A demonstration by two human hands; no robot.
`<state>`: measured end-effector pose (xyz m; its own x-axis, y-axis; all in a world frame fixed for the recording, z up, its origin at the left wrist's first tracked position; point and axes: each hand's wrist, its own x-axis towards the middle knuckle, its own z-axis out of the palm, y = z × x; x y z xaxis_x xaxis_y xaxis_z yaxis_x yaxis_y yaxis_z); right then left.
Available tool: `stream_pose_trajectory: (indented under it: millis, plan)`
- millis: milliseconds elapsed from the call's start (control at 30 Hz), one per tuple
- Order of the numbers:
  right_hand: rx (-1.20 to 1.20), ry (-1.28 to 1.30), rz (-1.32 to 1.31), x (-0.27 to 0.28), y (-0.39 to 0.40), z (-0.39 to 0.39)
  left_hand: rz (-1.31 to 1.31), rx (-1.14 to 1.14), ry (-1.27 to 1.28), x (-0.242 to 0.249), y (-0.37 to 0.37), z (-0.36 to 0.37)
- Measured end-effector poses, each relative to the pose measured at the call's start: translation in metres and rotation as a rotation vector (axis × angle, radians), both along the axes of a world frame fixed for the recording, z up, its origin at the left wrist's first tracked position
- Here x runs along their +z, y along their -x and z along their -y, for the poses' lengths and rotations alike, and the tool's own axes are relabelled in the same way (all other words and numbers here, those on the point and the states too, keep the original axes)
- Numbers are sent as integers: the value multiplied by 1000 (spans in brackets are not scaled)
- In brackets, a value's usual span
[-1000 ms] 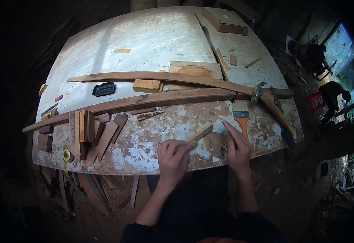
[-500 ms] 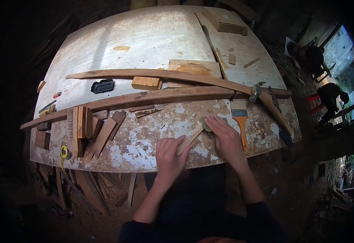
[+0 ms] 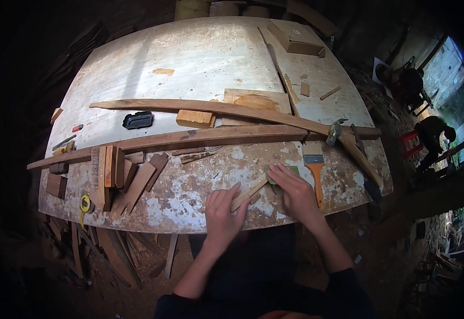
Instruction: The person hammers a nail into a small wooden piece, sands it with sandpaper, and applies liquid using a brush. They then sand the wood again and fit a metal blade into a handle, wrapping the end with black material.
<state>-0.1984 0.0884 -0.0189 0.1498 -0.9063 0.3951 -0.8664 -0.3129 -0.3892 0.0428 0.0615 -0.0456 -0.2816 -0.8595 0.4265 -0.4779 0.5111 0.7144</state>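
My left hand point(image 3: 222, 217) is closed on the near end of a short, pale wooden strip point(image 3: 251, 193), near the front edge of the worn table. A piece of green sandpaper point(image 3: 294, 169) lies over the strip's far end. My right hand point(image 3: 294, 192) grips this sandpaper, its fingers pressed together over the wood and hiding part of both. Just right of that hand lies a paintbrush point(image 3: 315, 178) with an orange handle.
Two long wooden beams, one curved point(image 3: 189, 106) and one straighter point(image 3: 168, 140), cross the table point(image 3: 189, 58). A hammer point(image 3: 335, 133) rests at their right end. Wood blocks point(image 3: 111, 170) and a tape measure point(image 3: 86, 203) are at left. A person point(image 3: 432, 135) is far right.
The camera has tilted up slightly, so the table appears lower. Both hands stay on the strip and sandpaper, with only a slight shift of the right hand.
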Motion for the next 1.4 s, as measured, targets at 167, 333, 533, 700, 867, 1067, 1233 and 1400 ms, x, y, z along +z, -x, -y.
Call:
stream_pose_trajectory:
  millis: [167, 333, 533, 700, 867, 1067, 1233, 1400]
  plan:
    - [-62, -34, 186, 7, 3, 3, 126, 95, 132, 4, 3, -2]
    - [-170, 9, 321, 17, 18, -6, 114, -15, 73, 3, -1, 0]
    - [-221, 80, 364, 22, 27, -22, -115, -49, 43, 14, 5, 5]
    - [-216, 191, 268, 29, 23, -24, -127, -173, 296, 10, 6, 10]
    - [-107, 193, 227, 32, -4, -26, -155, -177, 283, 3, 10, 0]
    - [120, 95, 58, 16, -37, -29, -174, -23, 53, -2, 10, -1]
    - [65, 158, -3, 20, -24, -22, -154, -34, 91, 1, 8, 4]
    - [125, 87, -15, 22, -28, -22, -183, -72, 165, 5, 12, 3]
